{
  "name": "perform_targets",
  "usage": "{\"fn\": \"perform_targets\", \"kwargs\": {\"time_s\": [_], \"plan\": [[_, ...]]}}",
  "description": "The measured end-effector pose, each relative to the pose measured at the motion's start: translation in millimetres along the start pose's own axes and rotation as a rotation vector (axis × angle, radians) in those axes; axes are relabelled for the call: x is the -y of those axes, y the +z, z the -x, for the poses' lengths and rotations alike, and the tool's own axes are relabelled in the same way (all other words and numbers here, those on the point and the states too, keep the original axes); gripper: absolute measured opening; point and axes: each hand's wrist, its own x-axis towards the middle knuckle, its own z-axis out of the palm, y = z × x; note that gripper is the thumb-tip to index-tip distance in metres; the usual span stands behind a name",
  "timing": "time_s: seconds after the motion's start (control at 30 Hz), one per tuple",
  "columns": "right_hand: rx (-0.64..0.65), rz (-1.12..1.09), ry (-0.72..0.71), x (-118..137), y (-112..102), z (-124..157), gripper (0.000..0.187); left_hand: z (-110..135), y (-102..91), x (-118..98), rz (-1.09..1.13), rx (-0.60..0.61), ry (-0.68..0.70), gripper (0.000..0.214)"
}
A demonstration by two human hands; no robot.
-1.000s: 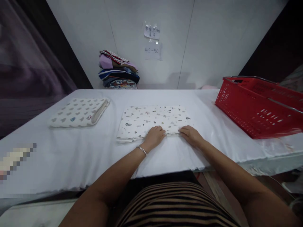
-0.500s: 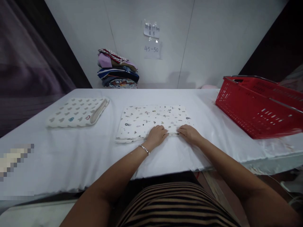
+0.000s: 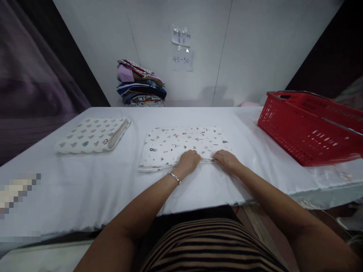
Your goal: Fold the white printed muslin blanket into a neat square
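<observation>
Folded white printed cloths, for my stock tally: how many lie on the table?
2: the middle cloth, touched by the left hand and right hand, and another cloth to its left. The lower-left pixelated patch may hide more.

You have a free lane on the desk (image 3: 136,189) between the left cloth (image 3: 93,136) and the middle cloth (image 3: 181,139), and another right of the middle cloth, up to the basket (image 3: 314,128). That basket's tall side blocks the right end. A bare strip runs beyond the middle cloth, stopped by the wall (image 3: 249,49), with the pile (image 3: 141,83) at the far left. Your left hand (image 3: 188,162) and right hand (image 3: 228,161) leave only a narrow gap. Blurring hides part of the near left.
</observation>
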Motion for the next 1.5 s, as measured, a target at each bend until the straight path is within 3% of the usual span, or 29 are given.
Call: {"fn": "perform_targets", "kwargs": {"time_s": [0.2,0.37,0.5,0.73,0.97,1.27,1.5], "plan": [[-0.051,-0.051,-0.054,-3.4,2.8,2.4,0.023,-1.5,-2.4,-3.6,-0.023,0.004,-0.025,0.029],[-0.016,0.016,-0.03,-1.7,4.0,-0.3,0.024,-1.9,-4.2,-6.4,-0.025,0.003,-0.055,0.026],[-0.059,0.007,-0.004,-0.9,4.4,1.3,0.027,-1.1,-2.7,-5.7,-0.038,0.01,-0.05,0.027],[-0.007,0.038,0.043,4.6,-3.1,5.3,0.022,3.3,10.7,-1.6,-0.055,-0.073,0.026,0.016],[-0.007,-0.021,-0.063,0.2,1.6,8.3,0.026,6.1,21.8,1.1,-0.096,-0.123,0.131,0.026],[-0.028,0.016,-0.054,7.7,-3.8,6.1,0.023,6.4,9.1,-8.1,-0.124,-0.059,0.125,0.017],[0.027,-0.01,0.0,6.3,-4.3,3.2,0.025,-0.4,12.1,-13.0,-0.168,-0.006,0.058,0.024]]}}
